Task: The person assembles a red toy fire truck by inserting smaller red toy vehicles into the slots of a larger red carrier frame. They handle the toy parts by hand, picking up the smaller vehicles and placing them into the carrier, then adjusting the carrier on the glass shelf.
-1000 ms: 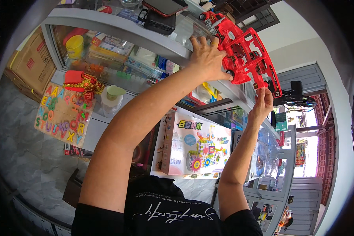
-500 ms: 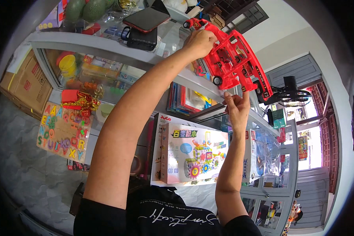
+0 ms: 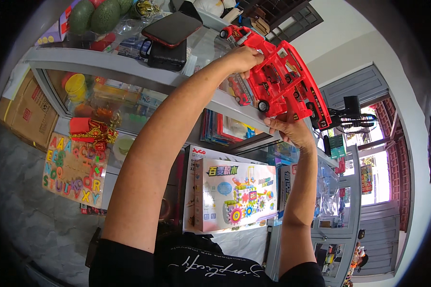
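A red plastic toy truck with an open frame and black wheels is tilted over the glass counter at the upper right. Small dark parts show inside its frame. My left hand grips its left side, fingers bent round the frame. At its near end, my right hand has the thumb at the outside and the other fingers reaching up behind the red plastic, partly hidden. Under the toy, on the counter, lies a package with a red vehicle picture.
A phone rests on a black case on the counter, with green fruit at far left. Below are a boxed building toy and an alphabet board. A black fan stands at right.
My right hand has pushed further up at the toy's near end, its fingers now reaching behind the frame. My left hand keeps its grip. The whole view has shifted slightly.
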Demonstrator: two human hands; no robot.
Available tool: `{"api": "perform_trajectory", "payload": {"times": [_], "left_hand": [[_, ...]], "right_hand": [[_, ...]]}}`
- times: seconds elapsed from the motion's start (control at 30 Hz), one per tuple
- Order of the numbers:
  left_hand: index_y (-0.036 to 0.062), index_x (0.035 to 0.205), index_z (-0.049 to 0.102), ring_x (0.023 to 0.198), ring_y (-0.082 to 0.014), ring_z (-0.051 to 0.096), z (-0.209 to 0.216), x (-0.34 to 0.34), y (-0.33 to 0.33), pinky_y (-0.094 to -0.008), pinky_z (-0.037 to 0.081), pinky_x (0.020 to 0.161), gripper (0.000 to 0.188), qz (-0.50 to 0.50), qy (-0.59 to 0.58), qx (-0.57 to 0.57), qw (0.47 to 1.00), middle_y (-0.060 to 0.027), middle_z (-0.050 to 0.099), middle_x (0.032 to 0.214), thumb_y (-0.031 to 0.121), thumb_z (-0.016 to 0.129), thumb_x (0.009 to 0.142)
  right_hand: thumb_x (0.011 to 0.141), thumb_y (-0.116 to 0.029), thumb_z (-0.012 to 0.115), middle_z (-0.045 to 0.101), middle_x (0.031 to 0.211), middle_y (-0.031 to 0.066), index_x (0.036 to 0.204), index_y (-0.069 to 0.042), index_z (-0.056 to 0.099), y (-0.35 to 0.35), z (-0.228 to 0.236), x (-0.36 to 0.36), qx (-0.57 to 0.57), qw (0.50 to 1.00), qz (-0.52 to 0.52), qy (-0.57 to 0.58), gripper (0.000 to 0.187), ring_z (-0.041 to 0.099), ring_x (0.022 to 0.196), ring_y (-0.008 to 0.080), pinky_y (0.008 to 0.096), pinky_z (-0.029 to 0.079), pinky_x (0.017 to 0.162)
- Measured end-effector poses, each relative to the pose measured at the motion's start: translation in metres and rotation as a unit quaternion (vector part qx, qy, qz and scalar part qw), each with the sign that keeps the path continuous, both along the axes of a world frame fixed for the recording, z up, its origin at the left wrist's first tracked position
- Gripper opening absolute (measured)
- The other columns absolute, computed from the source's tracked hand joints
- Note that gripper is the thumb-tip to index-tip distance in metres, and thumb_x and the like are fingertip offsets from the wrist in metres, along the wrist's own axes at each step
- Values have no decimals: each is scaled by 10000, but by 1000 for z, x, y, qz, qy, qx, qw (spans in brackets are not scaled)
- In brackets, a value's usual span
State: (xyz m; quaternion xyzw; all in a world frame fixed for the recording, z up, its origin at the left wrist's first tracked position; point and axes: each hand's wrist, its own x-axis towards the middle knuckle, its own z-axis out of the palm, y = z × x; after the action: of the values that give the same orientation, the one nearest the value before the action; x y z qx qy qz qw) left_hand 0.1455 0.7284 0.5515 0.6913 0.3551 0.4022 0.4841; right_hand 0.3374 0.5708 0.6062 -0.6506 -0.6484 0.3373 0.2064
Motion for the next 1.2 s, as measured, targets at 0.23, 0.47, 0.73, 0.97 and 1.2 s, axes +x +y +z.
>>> {"api": "perform_trajectory", "payload": {"times": [0.23,0.47,0.73,0.97,1.2], "left_hand": [[111,1372,503,436,-136,568,8,-6,-6,-257,382,383,534,-18,-4,-52,999,-88,647,637,467,491,974],[155,1373,473,432,-110,564,4,-13,0,-233,312,351,513,-84,-50,-114,989,-90,656,662,465,511,966],[161,1283,479,482,-117,608,3,-11,2,-209,346,367,460,-72,-62,-133,987,-116,686,754,472,545,950],[126,1338,395,513,-158,655,3,-16,7,-215,390,343,504,-143,-64,-146,977,-183,706,826,398,569,951],[146,1321,432,538,-136,652,7,-17,2,-210,400,389,467,-91,-51,-154,983,-149,704,840,430,545,970]], "right_hand": [[782,-233,825,617,727,20,1459,-90,310,12,-5,1,-10,1000,-12,-9,862,530,487,56,174,309,337],[816,-259,794,621,706,21,1289,-47,498,18,0,-6,18,999,40,-29,597,492,469,49,189,288,337],[834,-288,780,614,635,20,1000,-48,611,24,-2,4,25,999,30,-21,338,475,439,43,188,282,347],[839,-303,772,613,616,23,928,-48,630,20,1,-3,30,998,28,-38,305,473,431,41,193,282,344],[829,-247,767,600,597,27,942,-48,632,20,1,-5,28,999,14,-23,266,396,378,38,193,268,344]]}}
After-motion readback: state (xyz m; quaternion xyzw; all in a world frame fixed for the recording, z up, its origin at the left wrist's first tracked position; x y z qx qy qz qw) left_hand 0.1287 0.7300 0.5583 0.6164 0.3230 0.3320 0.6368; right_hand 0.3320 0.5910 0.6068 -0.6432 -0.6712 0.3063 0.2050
